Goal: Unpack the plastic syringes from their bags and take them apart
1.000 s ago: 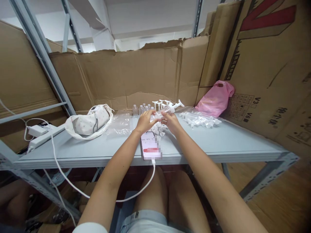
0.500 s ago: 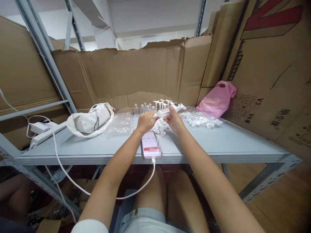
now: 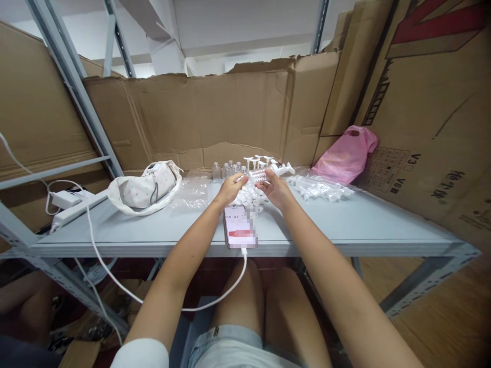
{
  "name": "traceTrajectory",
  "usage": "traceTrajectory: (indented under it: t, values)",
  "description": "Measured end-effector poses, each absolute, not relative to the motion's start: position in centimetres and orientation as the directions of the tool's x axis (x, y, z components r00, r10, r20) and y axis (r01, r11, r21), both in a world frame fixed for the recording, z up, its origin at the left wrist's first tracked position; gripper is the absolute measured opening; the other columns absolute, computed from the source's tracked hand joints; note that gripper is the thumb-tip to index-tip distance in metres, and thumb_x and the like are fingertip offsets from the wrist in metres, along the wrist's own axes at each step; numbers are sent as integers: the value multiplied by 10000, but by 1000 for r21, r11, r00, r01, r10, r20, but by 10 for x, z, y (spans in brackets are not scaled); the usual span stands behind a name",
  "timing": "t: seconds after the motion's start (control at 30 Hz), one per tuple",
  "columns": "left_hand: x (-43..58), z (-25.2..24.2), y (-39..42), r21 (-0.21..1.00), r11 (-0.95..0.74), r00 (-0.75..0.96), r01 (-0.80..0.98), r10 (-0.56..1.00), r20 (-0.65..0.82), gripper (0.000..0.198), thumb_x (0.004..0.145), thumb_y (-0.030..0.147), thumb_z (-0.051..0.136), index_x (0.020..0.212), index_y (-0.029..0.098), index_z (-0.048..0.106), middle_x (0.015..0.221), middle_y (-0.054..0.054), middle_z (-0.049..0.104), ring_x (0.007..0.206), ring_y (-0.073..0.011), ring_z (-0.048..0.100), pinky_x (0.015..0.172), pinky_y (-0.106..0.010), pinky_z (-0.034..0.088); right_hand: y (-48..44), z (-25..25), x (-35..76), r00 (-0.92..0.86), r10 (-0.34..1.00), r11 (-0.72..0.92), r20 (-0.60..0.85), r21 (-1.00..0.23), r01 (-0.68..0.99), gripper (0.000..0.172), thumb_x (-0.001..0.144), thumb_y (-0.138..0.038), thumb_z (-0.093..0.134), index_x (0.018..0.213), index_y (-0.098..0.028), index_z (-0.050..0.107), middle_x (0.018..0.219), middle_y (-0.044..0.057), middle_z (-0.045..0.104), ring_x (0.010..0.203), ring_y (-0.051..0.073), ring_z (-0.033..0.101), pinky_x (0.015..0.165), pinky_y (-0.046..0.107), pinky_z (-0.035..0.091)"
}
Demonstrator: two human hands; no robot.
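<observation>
My right hand (image 3: pixel 276 188) is closed around a transparent, ridged bottle (image 3: pixel 258 177) with a white pump head (image 3: pixel 286 168) pointing right. The bottle lies nearly level above the table. Just left of its end is my left hand (image 3: pixel 230 189), thumb and fingers drawn together; whatever they pinch, if anything, is too small to make out. Beneath both hands lies a pile of small white plastic parts (image 3: pixel 251 197). Behind them stand several transparent bottles (image 3: pixel 226 169) and several white pump tops (image 3: pixel 258 161).
A phone (image 3: pixel 240 227) with a charging cable (image 3: pixel 215 308) lies at the table's front edge. A white cloth bag (image 3: pixel 146 186) and plastic film (image 3: pixel 194 189) are left. On the right are bagged white parts (image 3: pixel 322 188) and a pink bag (image 3: pixel 347 156). Cardboard (image 3: pixel 210 112) walls the back.
My left hand has drawn slightly away from the bottle's left end, showing more of the bottle. My right hand keeps its hold on it. The whole view has shifted slightly.
</observation>
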State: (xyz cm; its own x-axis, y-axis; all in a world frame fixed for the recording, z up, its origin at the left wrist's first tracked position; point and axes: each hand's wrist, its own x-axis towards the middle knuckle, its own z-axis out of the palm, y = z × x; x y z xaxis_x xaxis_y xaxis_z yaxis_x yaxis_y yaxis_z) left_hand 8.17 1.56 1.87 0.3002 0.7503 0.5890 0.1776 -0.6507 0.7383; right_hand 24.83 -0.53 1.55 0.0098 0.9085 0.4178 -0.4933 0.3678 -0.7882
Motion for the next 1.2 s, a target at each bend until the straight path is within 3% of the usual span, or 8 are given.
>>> traceTrajectory:
  t: [0.2, 0.37, 0.5, 0.63, 0.73, 0.87, 1.0, 1.2]
  values:
    - [84, 21, 17, 963, -269, 75, 6, 961, 268, 563, 902, 605, 333, 525, 187, 372, 437, 37, 322, 394, -58, 262, 443, -233, 191, -9, 14, 241, -107, 859, 381, 501, -763, -522, 335, 537, -340, 868, 747, -227, 633, 784, -28, 686, 746, 137, 654, 753, 279, 585]
    - [86, 20, 15, 889, -457, 100, 15, 886, 454, 456, 841, 618, 482, 762, 171, 526, 628, -2, 574, 464, -61, 434, 476, -208, 291, -6, 14, 242, 14, 893, 386, 451, -747, -541, 302, 590, -365, 844, 730, -228, 615, 753, -25, 682, 728, 135, 656, 764, 282, 578]
    - [88, 17, 16, 829, -557, 146, 52, 825, 545, 407, 779, 561, 620, 738, 171, 509, 622, 25, 554, 509, -56, 456, 529, -194, 338, -4, 14, 245, 26, 902, 374, 431, -751, -545, 308, 611, -408, 827, 743, -215, 626, 757, -11, 685, 694, 128, 648, 696, 258, 584]
    - [86, 15, 21, 904, -423, 113, 60, 903, 415, 536, 845, 640, 449, 589, 170, 467, 458, 41, 389, 428, -57, 343, 477, -210, 277, -6, 13, 244, -3, 903, 354, 429, -749, -560, 333, 570, -376, 856, 745, -217, 622, 766, -28, 675, 703, 116, 639, 642, 234, 578]
    - [85, 17, 19, 931, -362, 63, 56, 931, 358, 548, 882, 632, 368, 644, 163, 520, 467, 25, 426, 413, -61, 352, 460, -216, 278, -5, 12, 243, -12, 907, 342, 420, -755, -559, 330, 572, -361, 858, 737, -216, 611, 775, -28, 669, 717, 119, 641, 660, 247, 582]
    - [87, 21, 10, 892, -451, 96, 25, 890, 447, 274, 863, 443, 551, 925, 176, 563, 720, 3, 599, 476, -50, 468, 476, -190, 328, -3, 12, 245, 31, 916, 349, 400, -756, -554, 353, 551, -397, 862, 727, -209, 620, 730, -25, 653, 671, 113, 630, 661, 248, 581]
    - [88, 20, 8, 887, -461, 109, 20, 883, 457, 254, 760, 284, 696, 939, 168, 558, 795, 14, 600, 486, -30, 458, 482, -179, 343, -4, 13, 246, 54, 920, 351, 389, -751, -559, 374, 531, -402, 869, 725, -220, 607, 743, -28, 653, 667, 114, 625, 677, 259, 583]
    - [87, 20, 11, 958, -284, 58, 40, 958, 282, 496, 908, 558, 388, 719, 133, 562, 625, -22, 559, 456, -55, 422, 467, -208, 315, -6, 12, 245, 47, 919, 350, 391, -758, -550, 385, 549, -385, 863, 760, -244, 573, 783, -40, 647, 697, 127, 629, 709, 307, 577]
